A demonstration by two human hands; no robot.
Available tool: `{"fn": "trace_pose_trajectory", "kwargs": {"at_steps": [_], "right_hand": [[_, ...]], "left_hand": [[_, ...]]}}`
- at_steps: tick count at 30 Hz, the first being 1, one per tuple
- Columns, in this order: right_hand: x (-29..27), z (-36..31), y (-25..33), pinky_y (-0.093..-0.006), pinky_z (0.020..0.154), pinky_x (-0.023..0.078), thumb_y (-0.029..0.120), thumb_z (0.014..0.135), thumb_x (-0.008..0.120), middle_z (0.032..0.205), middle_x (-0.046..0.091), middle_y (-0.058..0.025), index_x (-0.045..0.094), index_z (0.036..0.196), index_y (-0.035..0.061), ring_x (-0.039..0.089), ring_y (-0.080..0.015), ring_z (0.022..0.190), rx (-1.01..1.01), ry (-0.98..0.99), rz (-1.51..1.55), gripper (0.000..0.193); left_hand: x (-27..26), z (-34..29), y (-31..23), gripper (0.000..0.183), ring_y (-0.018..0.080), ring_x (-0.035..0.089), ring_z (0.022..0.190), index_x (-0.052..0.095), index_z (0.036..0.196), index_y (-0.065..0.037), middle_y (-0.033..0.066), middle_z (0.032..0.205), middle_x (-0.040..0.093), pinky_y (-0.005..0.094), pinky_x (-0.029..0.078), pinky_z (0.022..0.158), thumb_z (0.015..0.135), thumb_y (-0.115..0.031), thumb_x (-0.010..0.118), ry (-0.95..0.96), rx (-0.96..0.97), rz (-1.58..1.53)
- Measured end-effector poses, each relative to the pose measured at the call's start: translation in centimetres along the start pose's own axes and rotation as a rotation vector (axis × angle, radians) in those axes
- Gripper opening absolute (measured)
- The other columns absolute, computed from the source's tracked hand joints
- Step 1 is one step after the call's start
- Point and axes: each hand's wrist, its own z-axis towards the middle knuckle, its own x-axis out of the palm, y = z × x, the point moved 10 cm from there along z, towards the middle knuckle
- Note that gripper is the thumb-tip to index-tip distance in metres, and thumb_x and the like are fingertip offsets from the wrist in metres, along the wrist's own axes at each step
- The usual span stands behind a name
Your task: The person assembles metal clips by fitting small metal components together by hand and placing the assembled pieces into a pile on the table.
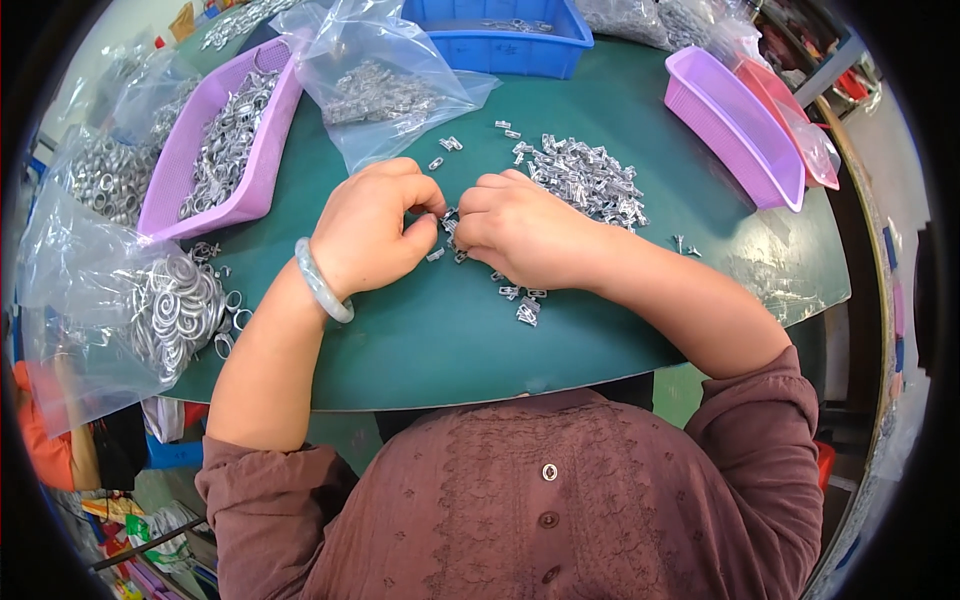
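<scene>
Apparently, the left hand (380,222) and right hand (527,230) are working small metal pieces (449,224), fingers curled; whether either grips one, I cannot tell. Any next pick needs fine pinching.

Around the green counter (410,350), a clear bag (70,330) lies at nine o'clock, silver rings (178,315) heaped at its mouth. A purple basket (275,150) stands at ten, holding grey metal parts (225,145). At twelve sits a blue bin (510,55). At two, a second purple basket (740,135) has a red basket (772,82) just beside it. An orange sleeve (45,440) shows at eight.
</scene>
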Motion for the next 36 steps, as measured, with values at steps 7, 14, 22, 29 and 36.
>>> {"fn": "trace_pose_trajectory", "kwargs": {"at_steps": [7, 14, 22, 29, 36], "right_hand": [[-1.5, -1.3, -0.9, -0.0393, 0.081, 0.043, 0.009, 0.081, 0.065, 0.085, 0.060, -0.0065, 0.066, 0.083, 0.0088, 0.057, -0.0271, 0.090, 0.064, -0.063, 0.121, 0.003], [-3.4, -2.6, -2.2, -0.0401, 0.078, 0.049, 0.006, 0.084, 0.064, 0.087, 0.063, -0.0111, 0.065, 0.089, 0.0034, 0.060, -0.0309, 0.087, 0.182, -0.195, 0.406, 0.006], [-3.3, -3.4, -3.7, -0.0363, 0.075, 0.051, 0.008, 0.088, 0.063, 0.089, 0.065, -0.0122, 0.067, 0.093, 0.0013, 0.063, -0.0291, 0.085, 0.259, -0.180, 0.490, 0.009], [-2.9, -3.3, -3.4, -0.0369, 0.074, 0.051, 0.010, 0.087, 0.064, 0.089, 0.065, -0.0131, 0.069, 0.091, 0.0006, 0.064, -0.0292, 0.083, 0.233, -0.145, 0.512, 0.011], [-2.7, -3.3, -3.4, -0.0374, 0.074, 0.052, 0.010, 0.086, 0.064, 0.089, 0.066, -0.0134, 0.069, 0.091, 0.0004, 0.065, -0.0296, 0.082, 0.218, -0.129, 0.513, 0.012]], "left_hand": [[1.2, -0.1, -1.5, 0.009, 0.0227, 0.059, 0.075, 0.067, 0.082, -0.003, 0.0084, 0.077, 0.059, 0.0322, 0.047, 0.067, 0.074, -0.004, 0.069, 0.072, 0.026, -0.096], [2.2, -0.3, -2.2, 0.008, 0.0224, 0.056, 0.071, 0.066, 0.078, -0.003, 0.0075, 0.075, 0.056, 0.0328, 0.045, 0.064, 0.076, -0.005, 0.073, 0.035, 0.068, -0.150], [1.3, -0.3, -2.9, 0.009, 0.0225, 0.058, 0.073, 0.065, 0.077, -0.003, 0.0070, 0.077, 0.059, 0.0322, 0.046, 0.065, 0.074, -0.002, 0.074, -0.066, 0.135, -0.137], [1.2, -0.4, -3.0, 0.010, 0.0223, 0.059, 0.073, 0.065, 0.077, -0.004, 0.0069, 0.077, 0.060, 0.0323, 0.046, 0.065, 0.073, -0.002, 0.074, -0.086, 0.152, -0.120], [1.3, -0.4, -3.2, 0.010, 0.0223, 0.058, 0.073, 0.065, 0.076, -0.004, 0.0067, 0.077, 0.059, 0.0322, 0.046, 0.065, 0.073, -0.002, 0.074, -0.091, 0.160, -0.122]]}}
